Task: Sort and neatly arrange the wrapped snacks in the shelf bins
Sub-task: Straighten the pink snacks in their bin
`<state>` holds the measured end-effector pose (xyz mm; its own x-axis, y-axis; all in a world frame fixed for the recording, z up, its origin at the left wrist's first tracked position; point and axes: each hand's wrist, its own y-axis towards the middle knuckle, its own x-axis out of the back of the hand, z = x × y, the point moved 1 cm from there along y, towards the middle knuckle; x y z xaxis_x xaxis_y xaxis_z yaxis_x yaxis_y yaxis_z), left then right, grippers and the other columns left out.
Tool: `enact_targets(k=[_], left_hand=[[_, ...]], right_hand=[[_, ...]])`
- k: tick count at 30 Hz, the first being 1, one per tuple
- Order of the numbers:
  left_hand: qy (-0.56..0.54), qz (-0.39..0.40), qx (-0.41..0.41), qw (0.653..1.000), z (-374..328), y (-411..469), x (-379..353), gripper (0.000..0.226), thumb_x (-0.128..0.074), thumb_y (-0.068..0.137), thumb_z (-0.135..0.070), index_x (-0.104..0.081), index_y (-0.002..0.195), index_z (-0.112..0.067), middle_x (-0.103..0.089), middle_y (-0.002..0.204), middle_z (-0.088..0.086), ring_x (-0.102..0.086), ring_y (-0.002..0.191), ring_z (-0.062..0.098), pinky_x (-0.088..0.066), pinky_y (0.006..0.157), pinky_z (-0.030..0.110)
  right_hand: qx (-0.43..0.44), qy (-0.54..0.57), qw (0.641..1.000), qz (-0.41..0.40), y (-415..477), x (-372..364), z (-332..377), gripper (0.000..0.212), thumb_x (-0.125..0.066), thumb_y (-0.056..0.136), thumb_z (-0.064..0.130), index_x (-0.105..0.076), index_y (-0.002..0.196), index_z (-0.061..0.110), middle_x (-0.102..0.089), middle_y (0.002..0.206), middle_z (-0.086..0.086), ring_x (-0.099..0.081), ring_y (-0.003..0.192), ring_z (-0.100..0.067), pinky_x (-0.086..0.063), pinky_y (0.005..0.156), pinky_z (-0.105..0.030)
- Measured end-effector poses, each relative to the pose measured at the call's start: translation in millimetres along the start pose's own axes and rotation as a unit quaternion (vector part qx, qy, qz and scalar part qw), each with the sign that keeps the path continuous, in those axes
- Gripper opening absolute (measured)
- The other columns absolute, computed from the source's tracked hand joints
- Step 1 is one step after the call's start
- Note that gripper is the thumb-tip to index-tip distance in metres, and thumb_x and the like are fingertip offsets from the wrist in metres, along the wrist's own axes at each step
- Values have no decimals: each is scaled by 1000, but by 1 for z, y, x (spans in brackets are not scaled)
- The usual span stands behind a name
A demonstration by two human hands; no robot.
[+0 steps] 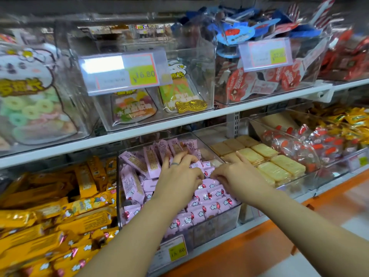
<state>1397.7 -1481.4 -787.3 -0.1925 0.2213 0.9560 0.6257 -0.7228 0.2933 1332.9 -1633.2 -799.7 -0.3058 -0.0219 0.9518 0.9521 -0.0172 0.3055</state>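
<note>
Clerk: Entry one, the largest?
Checker: Shelf [139, 134]. White board, running from 9 o'clock to 3 o'clock across the view.
Clerk: Entry two?
Checker: Clear bin [223, 222], lower row, centre. It holds the pink snacks [211, 198]. They lie in flat rows on the 5 o'clock side, with loose, tilted packs toward 11 o'clock.
Clerk: Neighbours?
Checker: At the bin's 9 o'clock, orange snacks [50, 216], long bars in a jumble. At its 3 o'clock, pale biscuits [279, 166] in tidy rows. Further toward 2 o'clock, red-wrapped snacks [311, 144] in a pile.
Clerk: Hands?
Checker: Left hand [177, 178], inside the bin. Its fingers are stretched and spread, lying on the pink snacks and gripping nothing. Right hand [237, 174], just at its 3 o'clock, close beside it. The forefinger [240, 155] is straight and aimed at 11 o'clock. The other fingers are bent down among the pink snacks; I cannot tell whether they pinch a pack.
Clerk: Small items?
Checker: Price tag [176, 250], yellow patch, on the bin's front at 6 o'clock. Ring [175, 163], on a finger of the left hand
</note>
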Motion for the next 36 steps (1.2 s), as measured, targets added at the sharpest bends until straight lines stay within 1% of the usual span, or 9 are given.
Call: enact_targets(k=[5, 12, 15, 18, 21, 24, 27, 33, 36], left_hand=[[-3, -62, 0, 998, 15, -30, 21, 27, -47, 95, -38, -60, 119, -38, -38, 139, -15, -22, 136, 13, -6, 111, 38], [4, -120, 108, 987, 54, -78, 29, 20, -63, 85, -29, -67, 105, -33, -56, 120, -8, -49, 117, 21, -23, 108, 48], [7, -121, 133, 984, 68, -94, 33, 28, -61, 86, -32, -63, 113, -35, -53, 122, -7, -50, 115, 22, -28, 106, 45], [-14, -55, 179, 982, 76, -104, 30, 44, -47, 91, -46, -40, 134, -42, -33, 140, -12, -33, 130, 16, -16, 111, 41], [-26, 8, 198, 980, 79, -105, 25, 61, -49, 87, -58, -27, 142, -42, -24, 148, -9, -29, 135, 18, -15, 111, 44], [-32, 19, 200, 979, 81, -105, 25, 62, -52, 87, -55, -26, 142, -43, -24, 149, -10, -28, 135, 18, -12, 113, 44], [-56, -4, 198, 979, 84, -107, 25, 53, -50, 90, -51, -32, 139, -46, -28, 147, -12, -28, 135, 15, -8, 114, 43], [-110, -116, 180, 971, 88, -98, 30, 28, -52, 91, -45, -56, 118, -43, -42, 132, -16, -35, 122, 10, -24, 101, 28], [-167, -202, 167, 950, 94, -94, 31, 17, -57, 91, -31, -68, 104, -29, -54, 114, -12, -48, 108, 10, -32, 86, 20]], right_hand=[[26, 88, 982, -166, -15, 7, 17, 15, -70, 73, 14, -73, 87, 20, -70, 84, 0, -61, 97, -28, -46, 88, -43], [103, 92, 982, -131, 8, 6, 70, 22, -68, 73, 15, -71, 94, 19, -68, 100, -1, -62, 91, -28, -54, 76, -40], [120, 101, 976, -151, 18, -6, 86, 23, -58, 75, 17, -71, 94, 16, -65, 107, -9, -61, 99, -33, -50, 83, -45], [141, 73, 973, -168, 29, -10, 100, 24, -61, 77, 18, -70, 99, 19, -62, 114, -9, -55, 106, -33, -43, 91, -47], [152, 25, 981, -120, 41, -12, 116, 42, -78, 64, 16, -70, 104, 23, -62, 114, -11, -57, 104, -35, -44, 88, -52], [119, -25, 991, -50, 49, -11, 121, 38, -78, 68, 26, -70, 105, 28, -61, 118, -9, -55, 111, -35, -37, 94, -56], [67, -43, 996, -45, 52, -12, 112, 34, -72, 75, 40, -68, 107, 28, -54, 129, -3, -47, 120, -30, -24, 104, -55], [32, -86, 992, -85, 49, -14, 104, 33, -87, 53, 40, -72, 77, 25, -67, 95, -3, -63, 86, -28, -45, 85, -56], [36, -116, 992, -46, 50, -7, 103, 39, -75, 69, 48, -70, 101, 26, -59, 119, -4, -54, 110, -28, -29, 101, -56]])
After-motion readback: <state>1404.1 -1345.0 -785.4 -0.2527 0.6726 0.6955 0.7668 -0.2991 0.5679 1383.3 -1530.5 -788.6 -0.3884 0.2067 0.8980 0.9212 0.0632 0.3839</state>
